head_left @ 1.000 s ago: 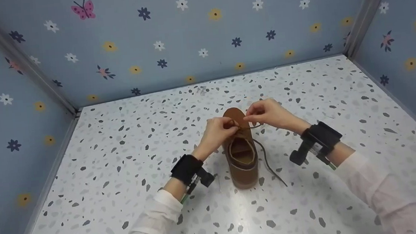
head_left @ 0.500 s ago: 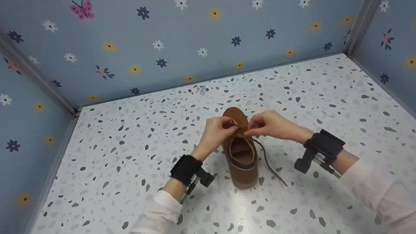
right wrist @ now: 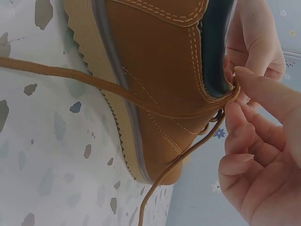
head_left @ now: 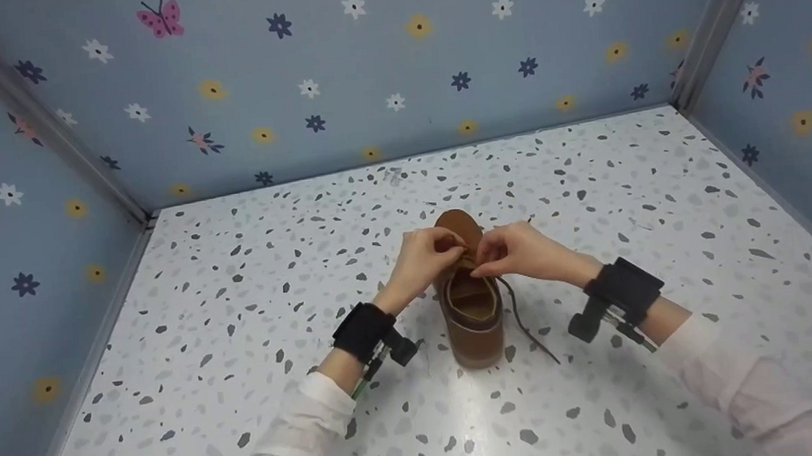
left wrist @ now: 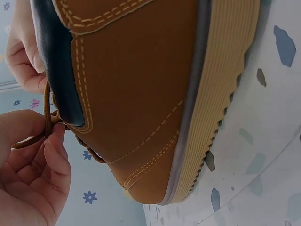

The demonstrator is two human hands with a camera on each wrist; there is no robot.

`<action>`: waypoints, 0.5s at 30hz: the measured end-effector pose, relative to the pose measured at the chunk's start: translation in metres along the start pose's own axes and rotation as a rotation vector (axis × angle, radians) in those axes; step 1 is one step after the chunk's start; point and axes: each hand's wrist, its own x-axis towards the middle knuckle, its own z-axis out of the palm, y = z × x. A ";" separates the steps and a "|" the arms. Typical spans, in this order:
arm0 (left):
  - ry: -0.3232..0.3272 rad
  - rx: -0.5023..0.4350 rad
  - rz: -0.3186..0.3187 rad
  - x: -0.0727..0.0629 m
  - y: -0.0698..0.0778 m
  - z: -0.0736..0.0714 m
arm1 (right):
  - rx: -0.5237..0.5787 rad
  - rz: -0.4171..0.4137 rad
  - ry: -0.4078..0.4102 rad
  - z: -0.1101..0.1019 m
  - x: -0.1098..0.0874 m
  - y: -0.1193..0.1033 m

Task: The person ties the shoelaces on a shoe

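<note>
A brown lace-up shoe (head_left: 476, 343) stands toe away on the speckled surface, with dark padding at its collar (left wrist: 61, 66). My left hand (head_left: 424, 262) is over the lacing on the shoe's left side; in the left wrist view its thumb and forefinger pinch a crossed loop of brown shoelace (left wrist: 48, 110). On the other side my right hand (head_left: 525, 250) holds a bend of the shoelace (right wrist: 160, 110) between thumb and fingertips, close to the collar. Both hands nearly meet above the shoe's tongue, which they partly hide.
One loose lace end (head_left: 533, 334) trails on the surface at the shoe's right. Blue flowered panels (head_left: 362, 63) enclose the back and both sides of the white speckled tabletop (head_left: 270, 269). Each wrist wears a black strap (head_left: 365, 332) with a small camera.
My right hand has come down from the lace stretched out at right, in toward the shoe's opening beside the left hand. The left hand has stayed in place, and so has the shoe.
</note>
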 end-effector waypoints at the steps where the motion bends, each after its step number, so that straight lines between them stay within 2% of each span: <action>1: 0.002 -0.001 0.001 0.000 0.000 0.000 | -0.003 0.005 -0.001 0.001 0.000 0.000; 8: 0.042 0.017 0.077 -0.002 -0.001 -0.001 | -0.007 0.012 0.005 0.001 0.001 -0.003; 15: 0.036 0.008 0.070 -0.003 0.000 -0.003 | 0.015 0.055 0.007 0.001 0.001 -0.004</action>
